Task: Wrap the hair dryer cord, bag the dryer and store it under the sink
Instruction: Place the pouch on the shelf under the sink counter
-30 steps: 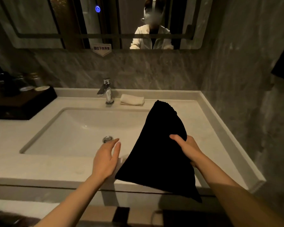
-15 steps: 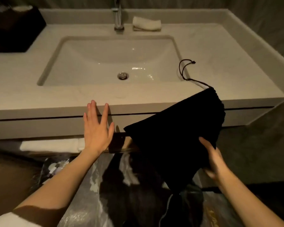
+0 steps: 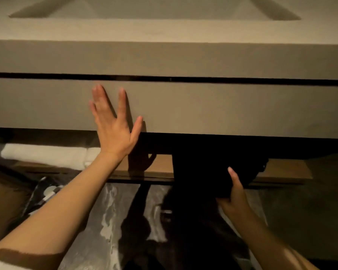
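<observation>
The black drawstring bag (image 3: pixel 207 168) sits partly on the wooden shelf (image 3: pixel 281 170) under the sink counter, its far end lost in shadow below the counter's front panel (image 3: pixel 203 106). My right hand (image 3: pixel 235 199) grips the bag's near end from below, fingers curled over its edge. My left hand (image 3: pixel 113 121) lies flat and open against the front panel, fingers spread upward. The hair dryer itself is hidden inside the bag.
Folded white towels (image 3: pixel 45 155) lie on the same shelf to the left. The counter top (image 3: pixel 164 30) fills the upper frame. Crinkled plastic sheeting (image 3: pixel 109 221) covers the floor below, with a dark shadowed patch in the middle.
The view has dropped lower and closer to the counter front. My right hand has pushed the bag forward onto the shelf under the counter. My left hand has slid up the front panel.
</observation>
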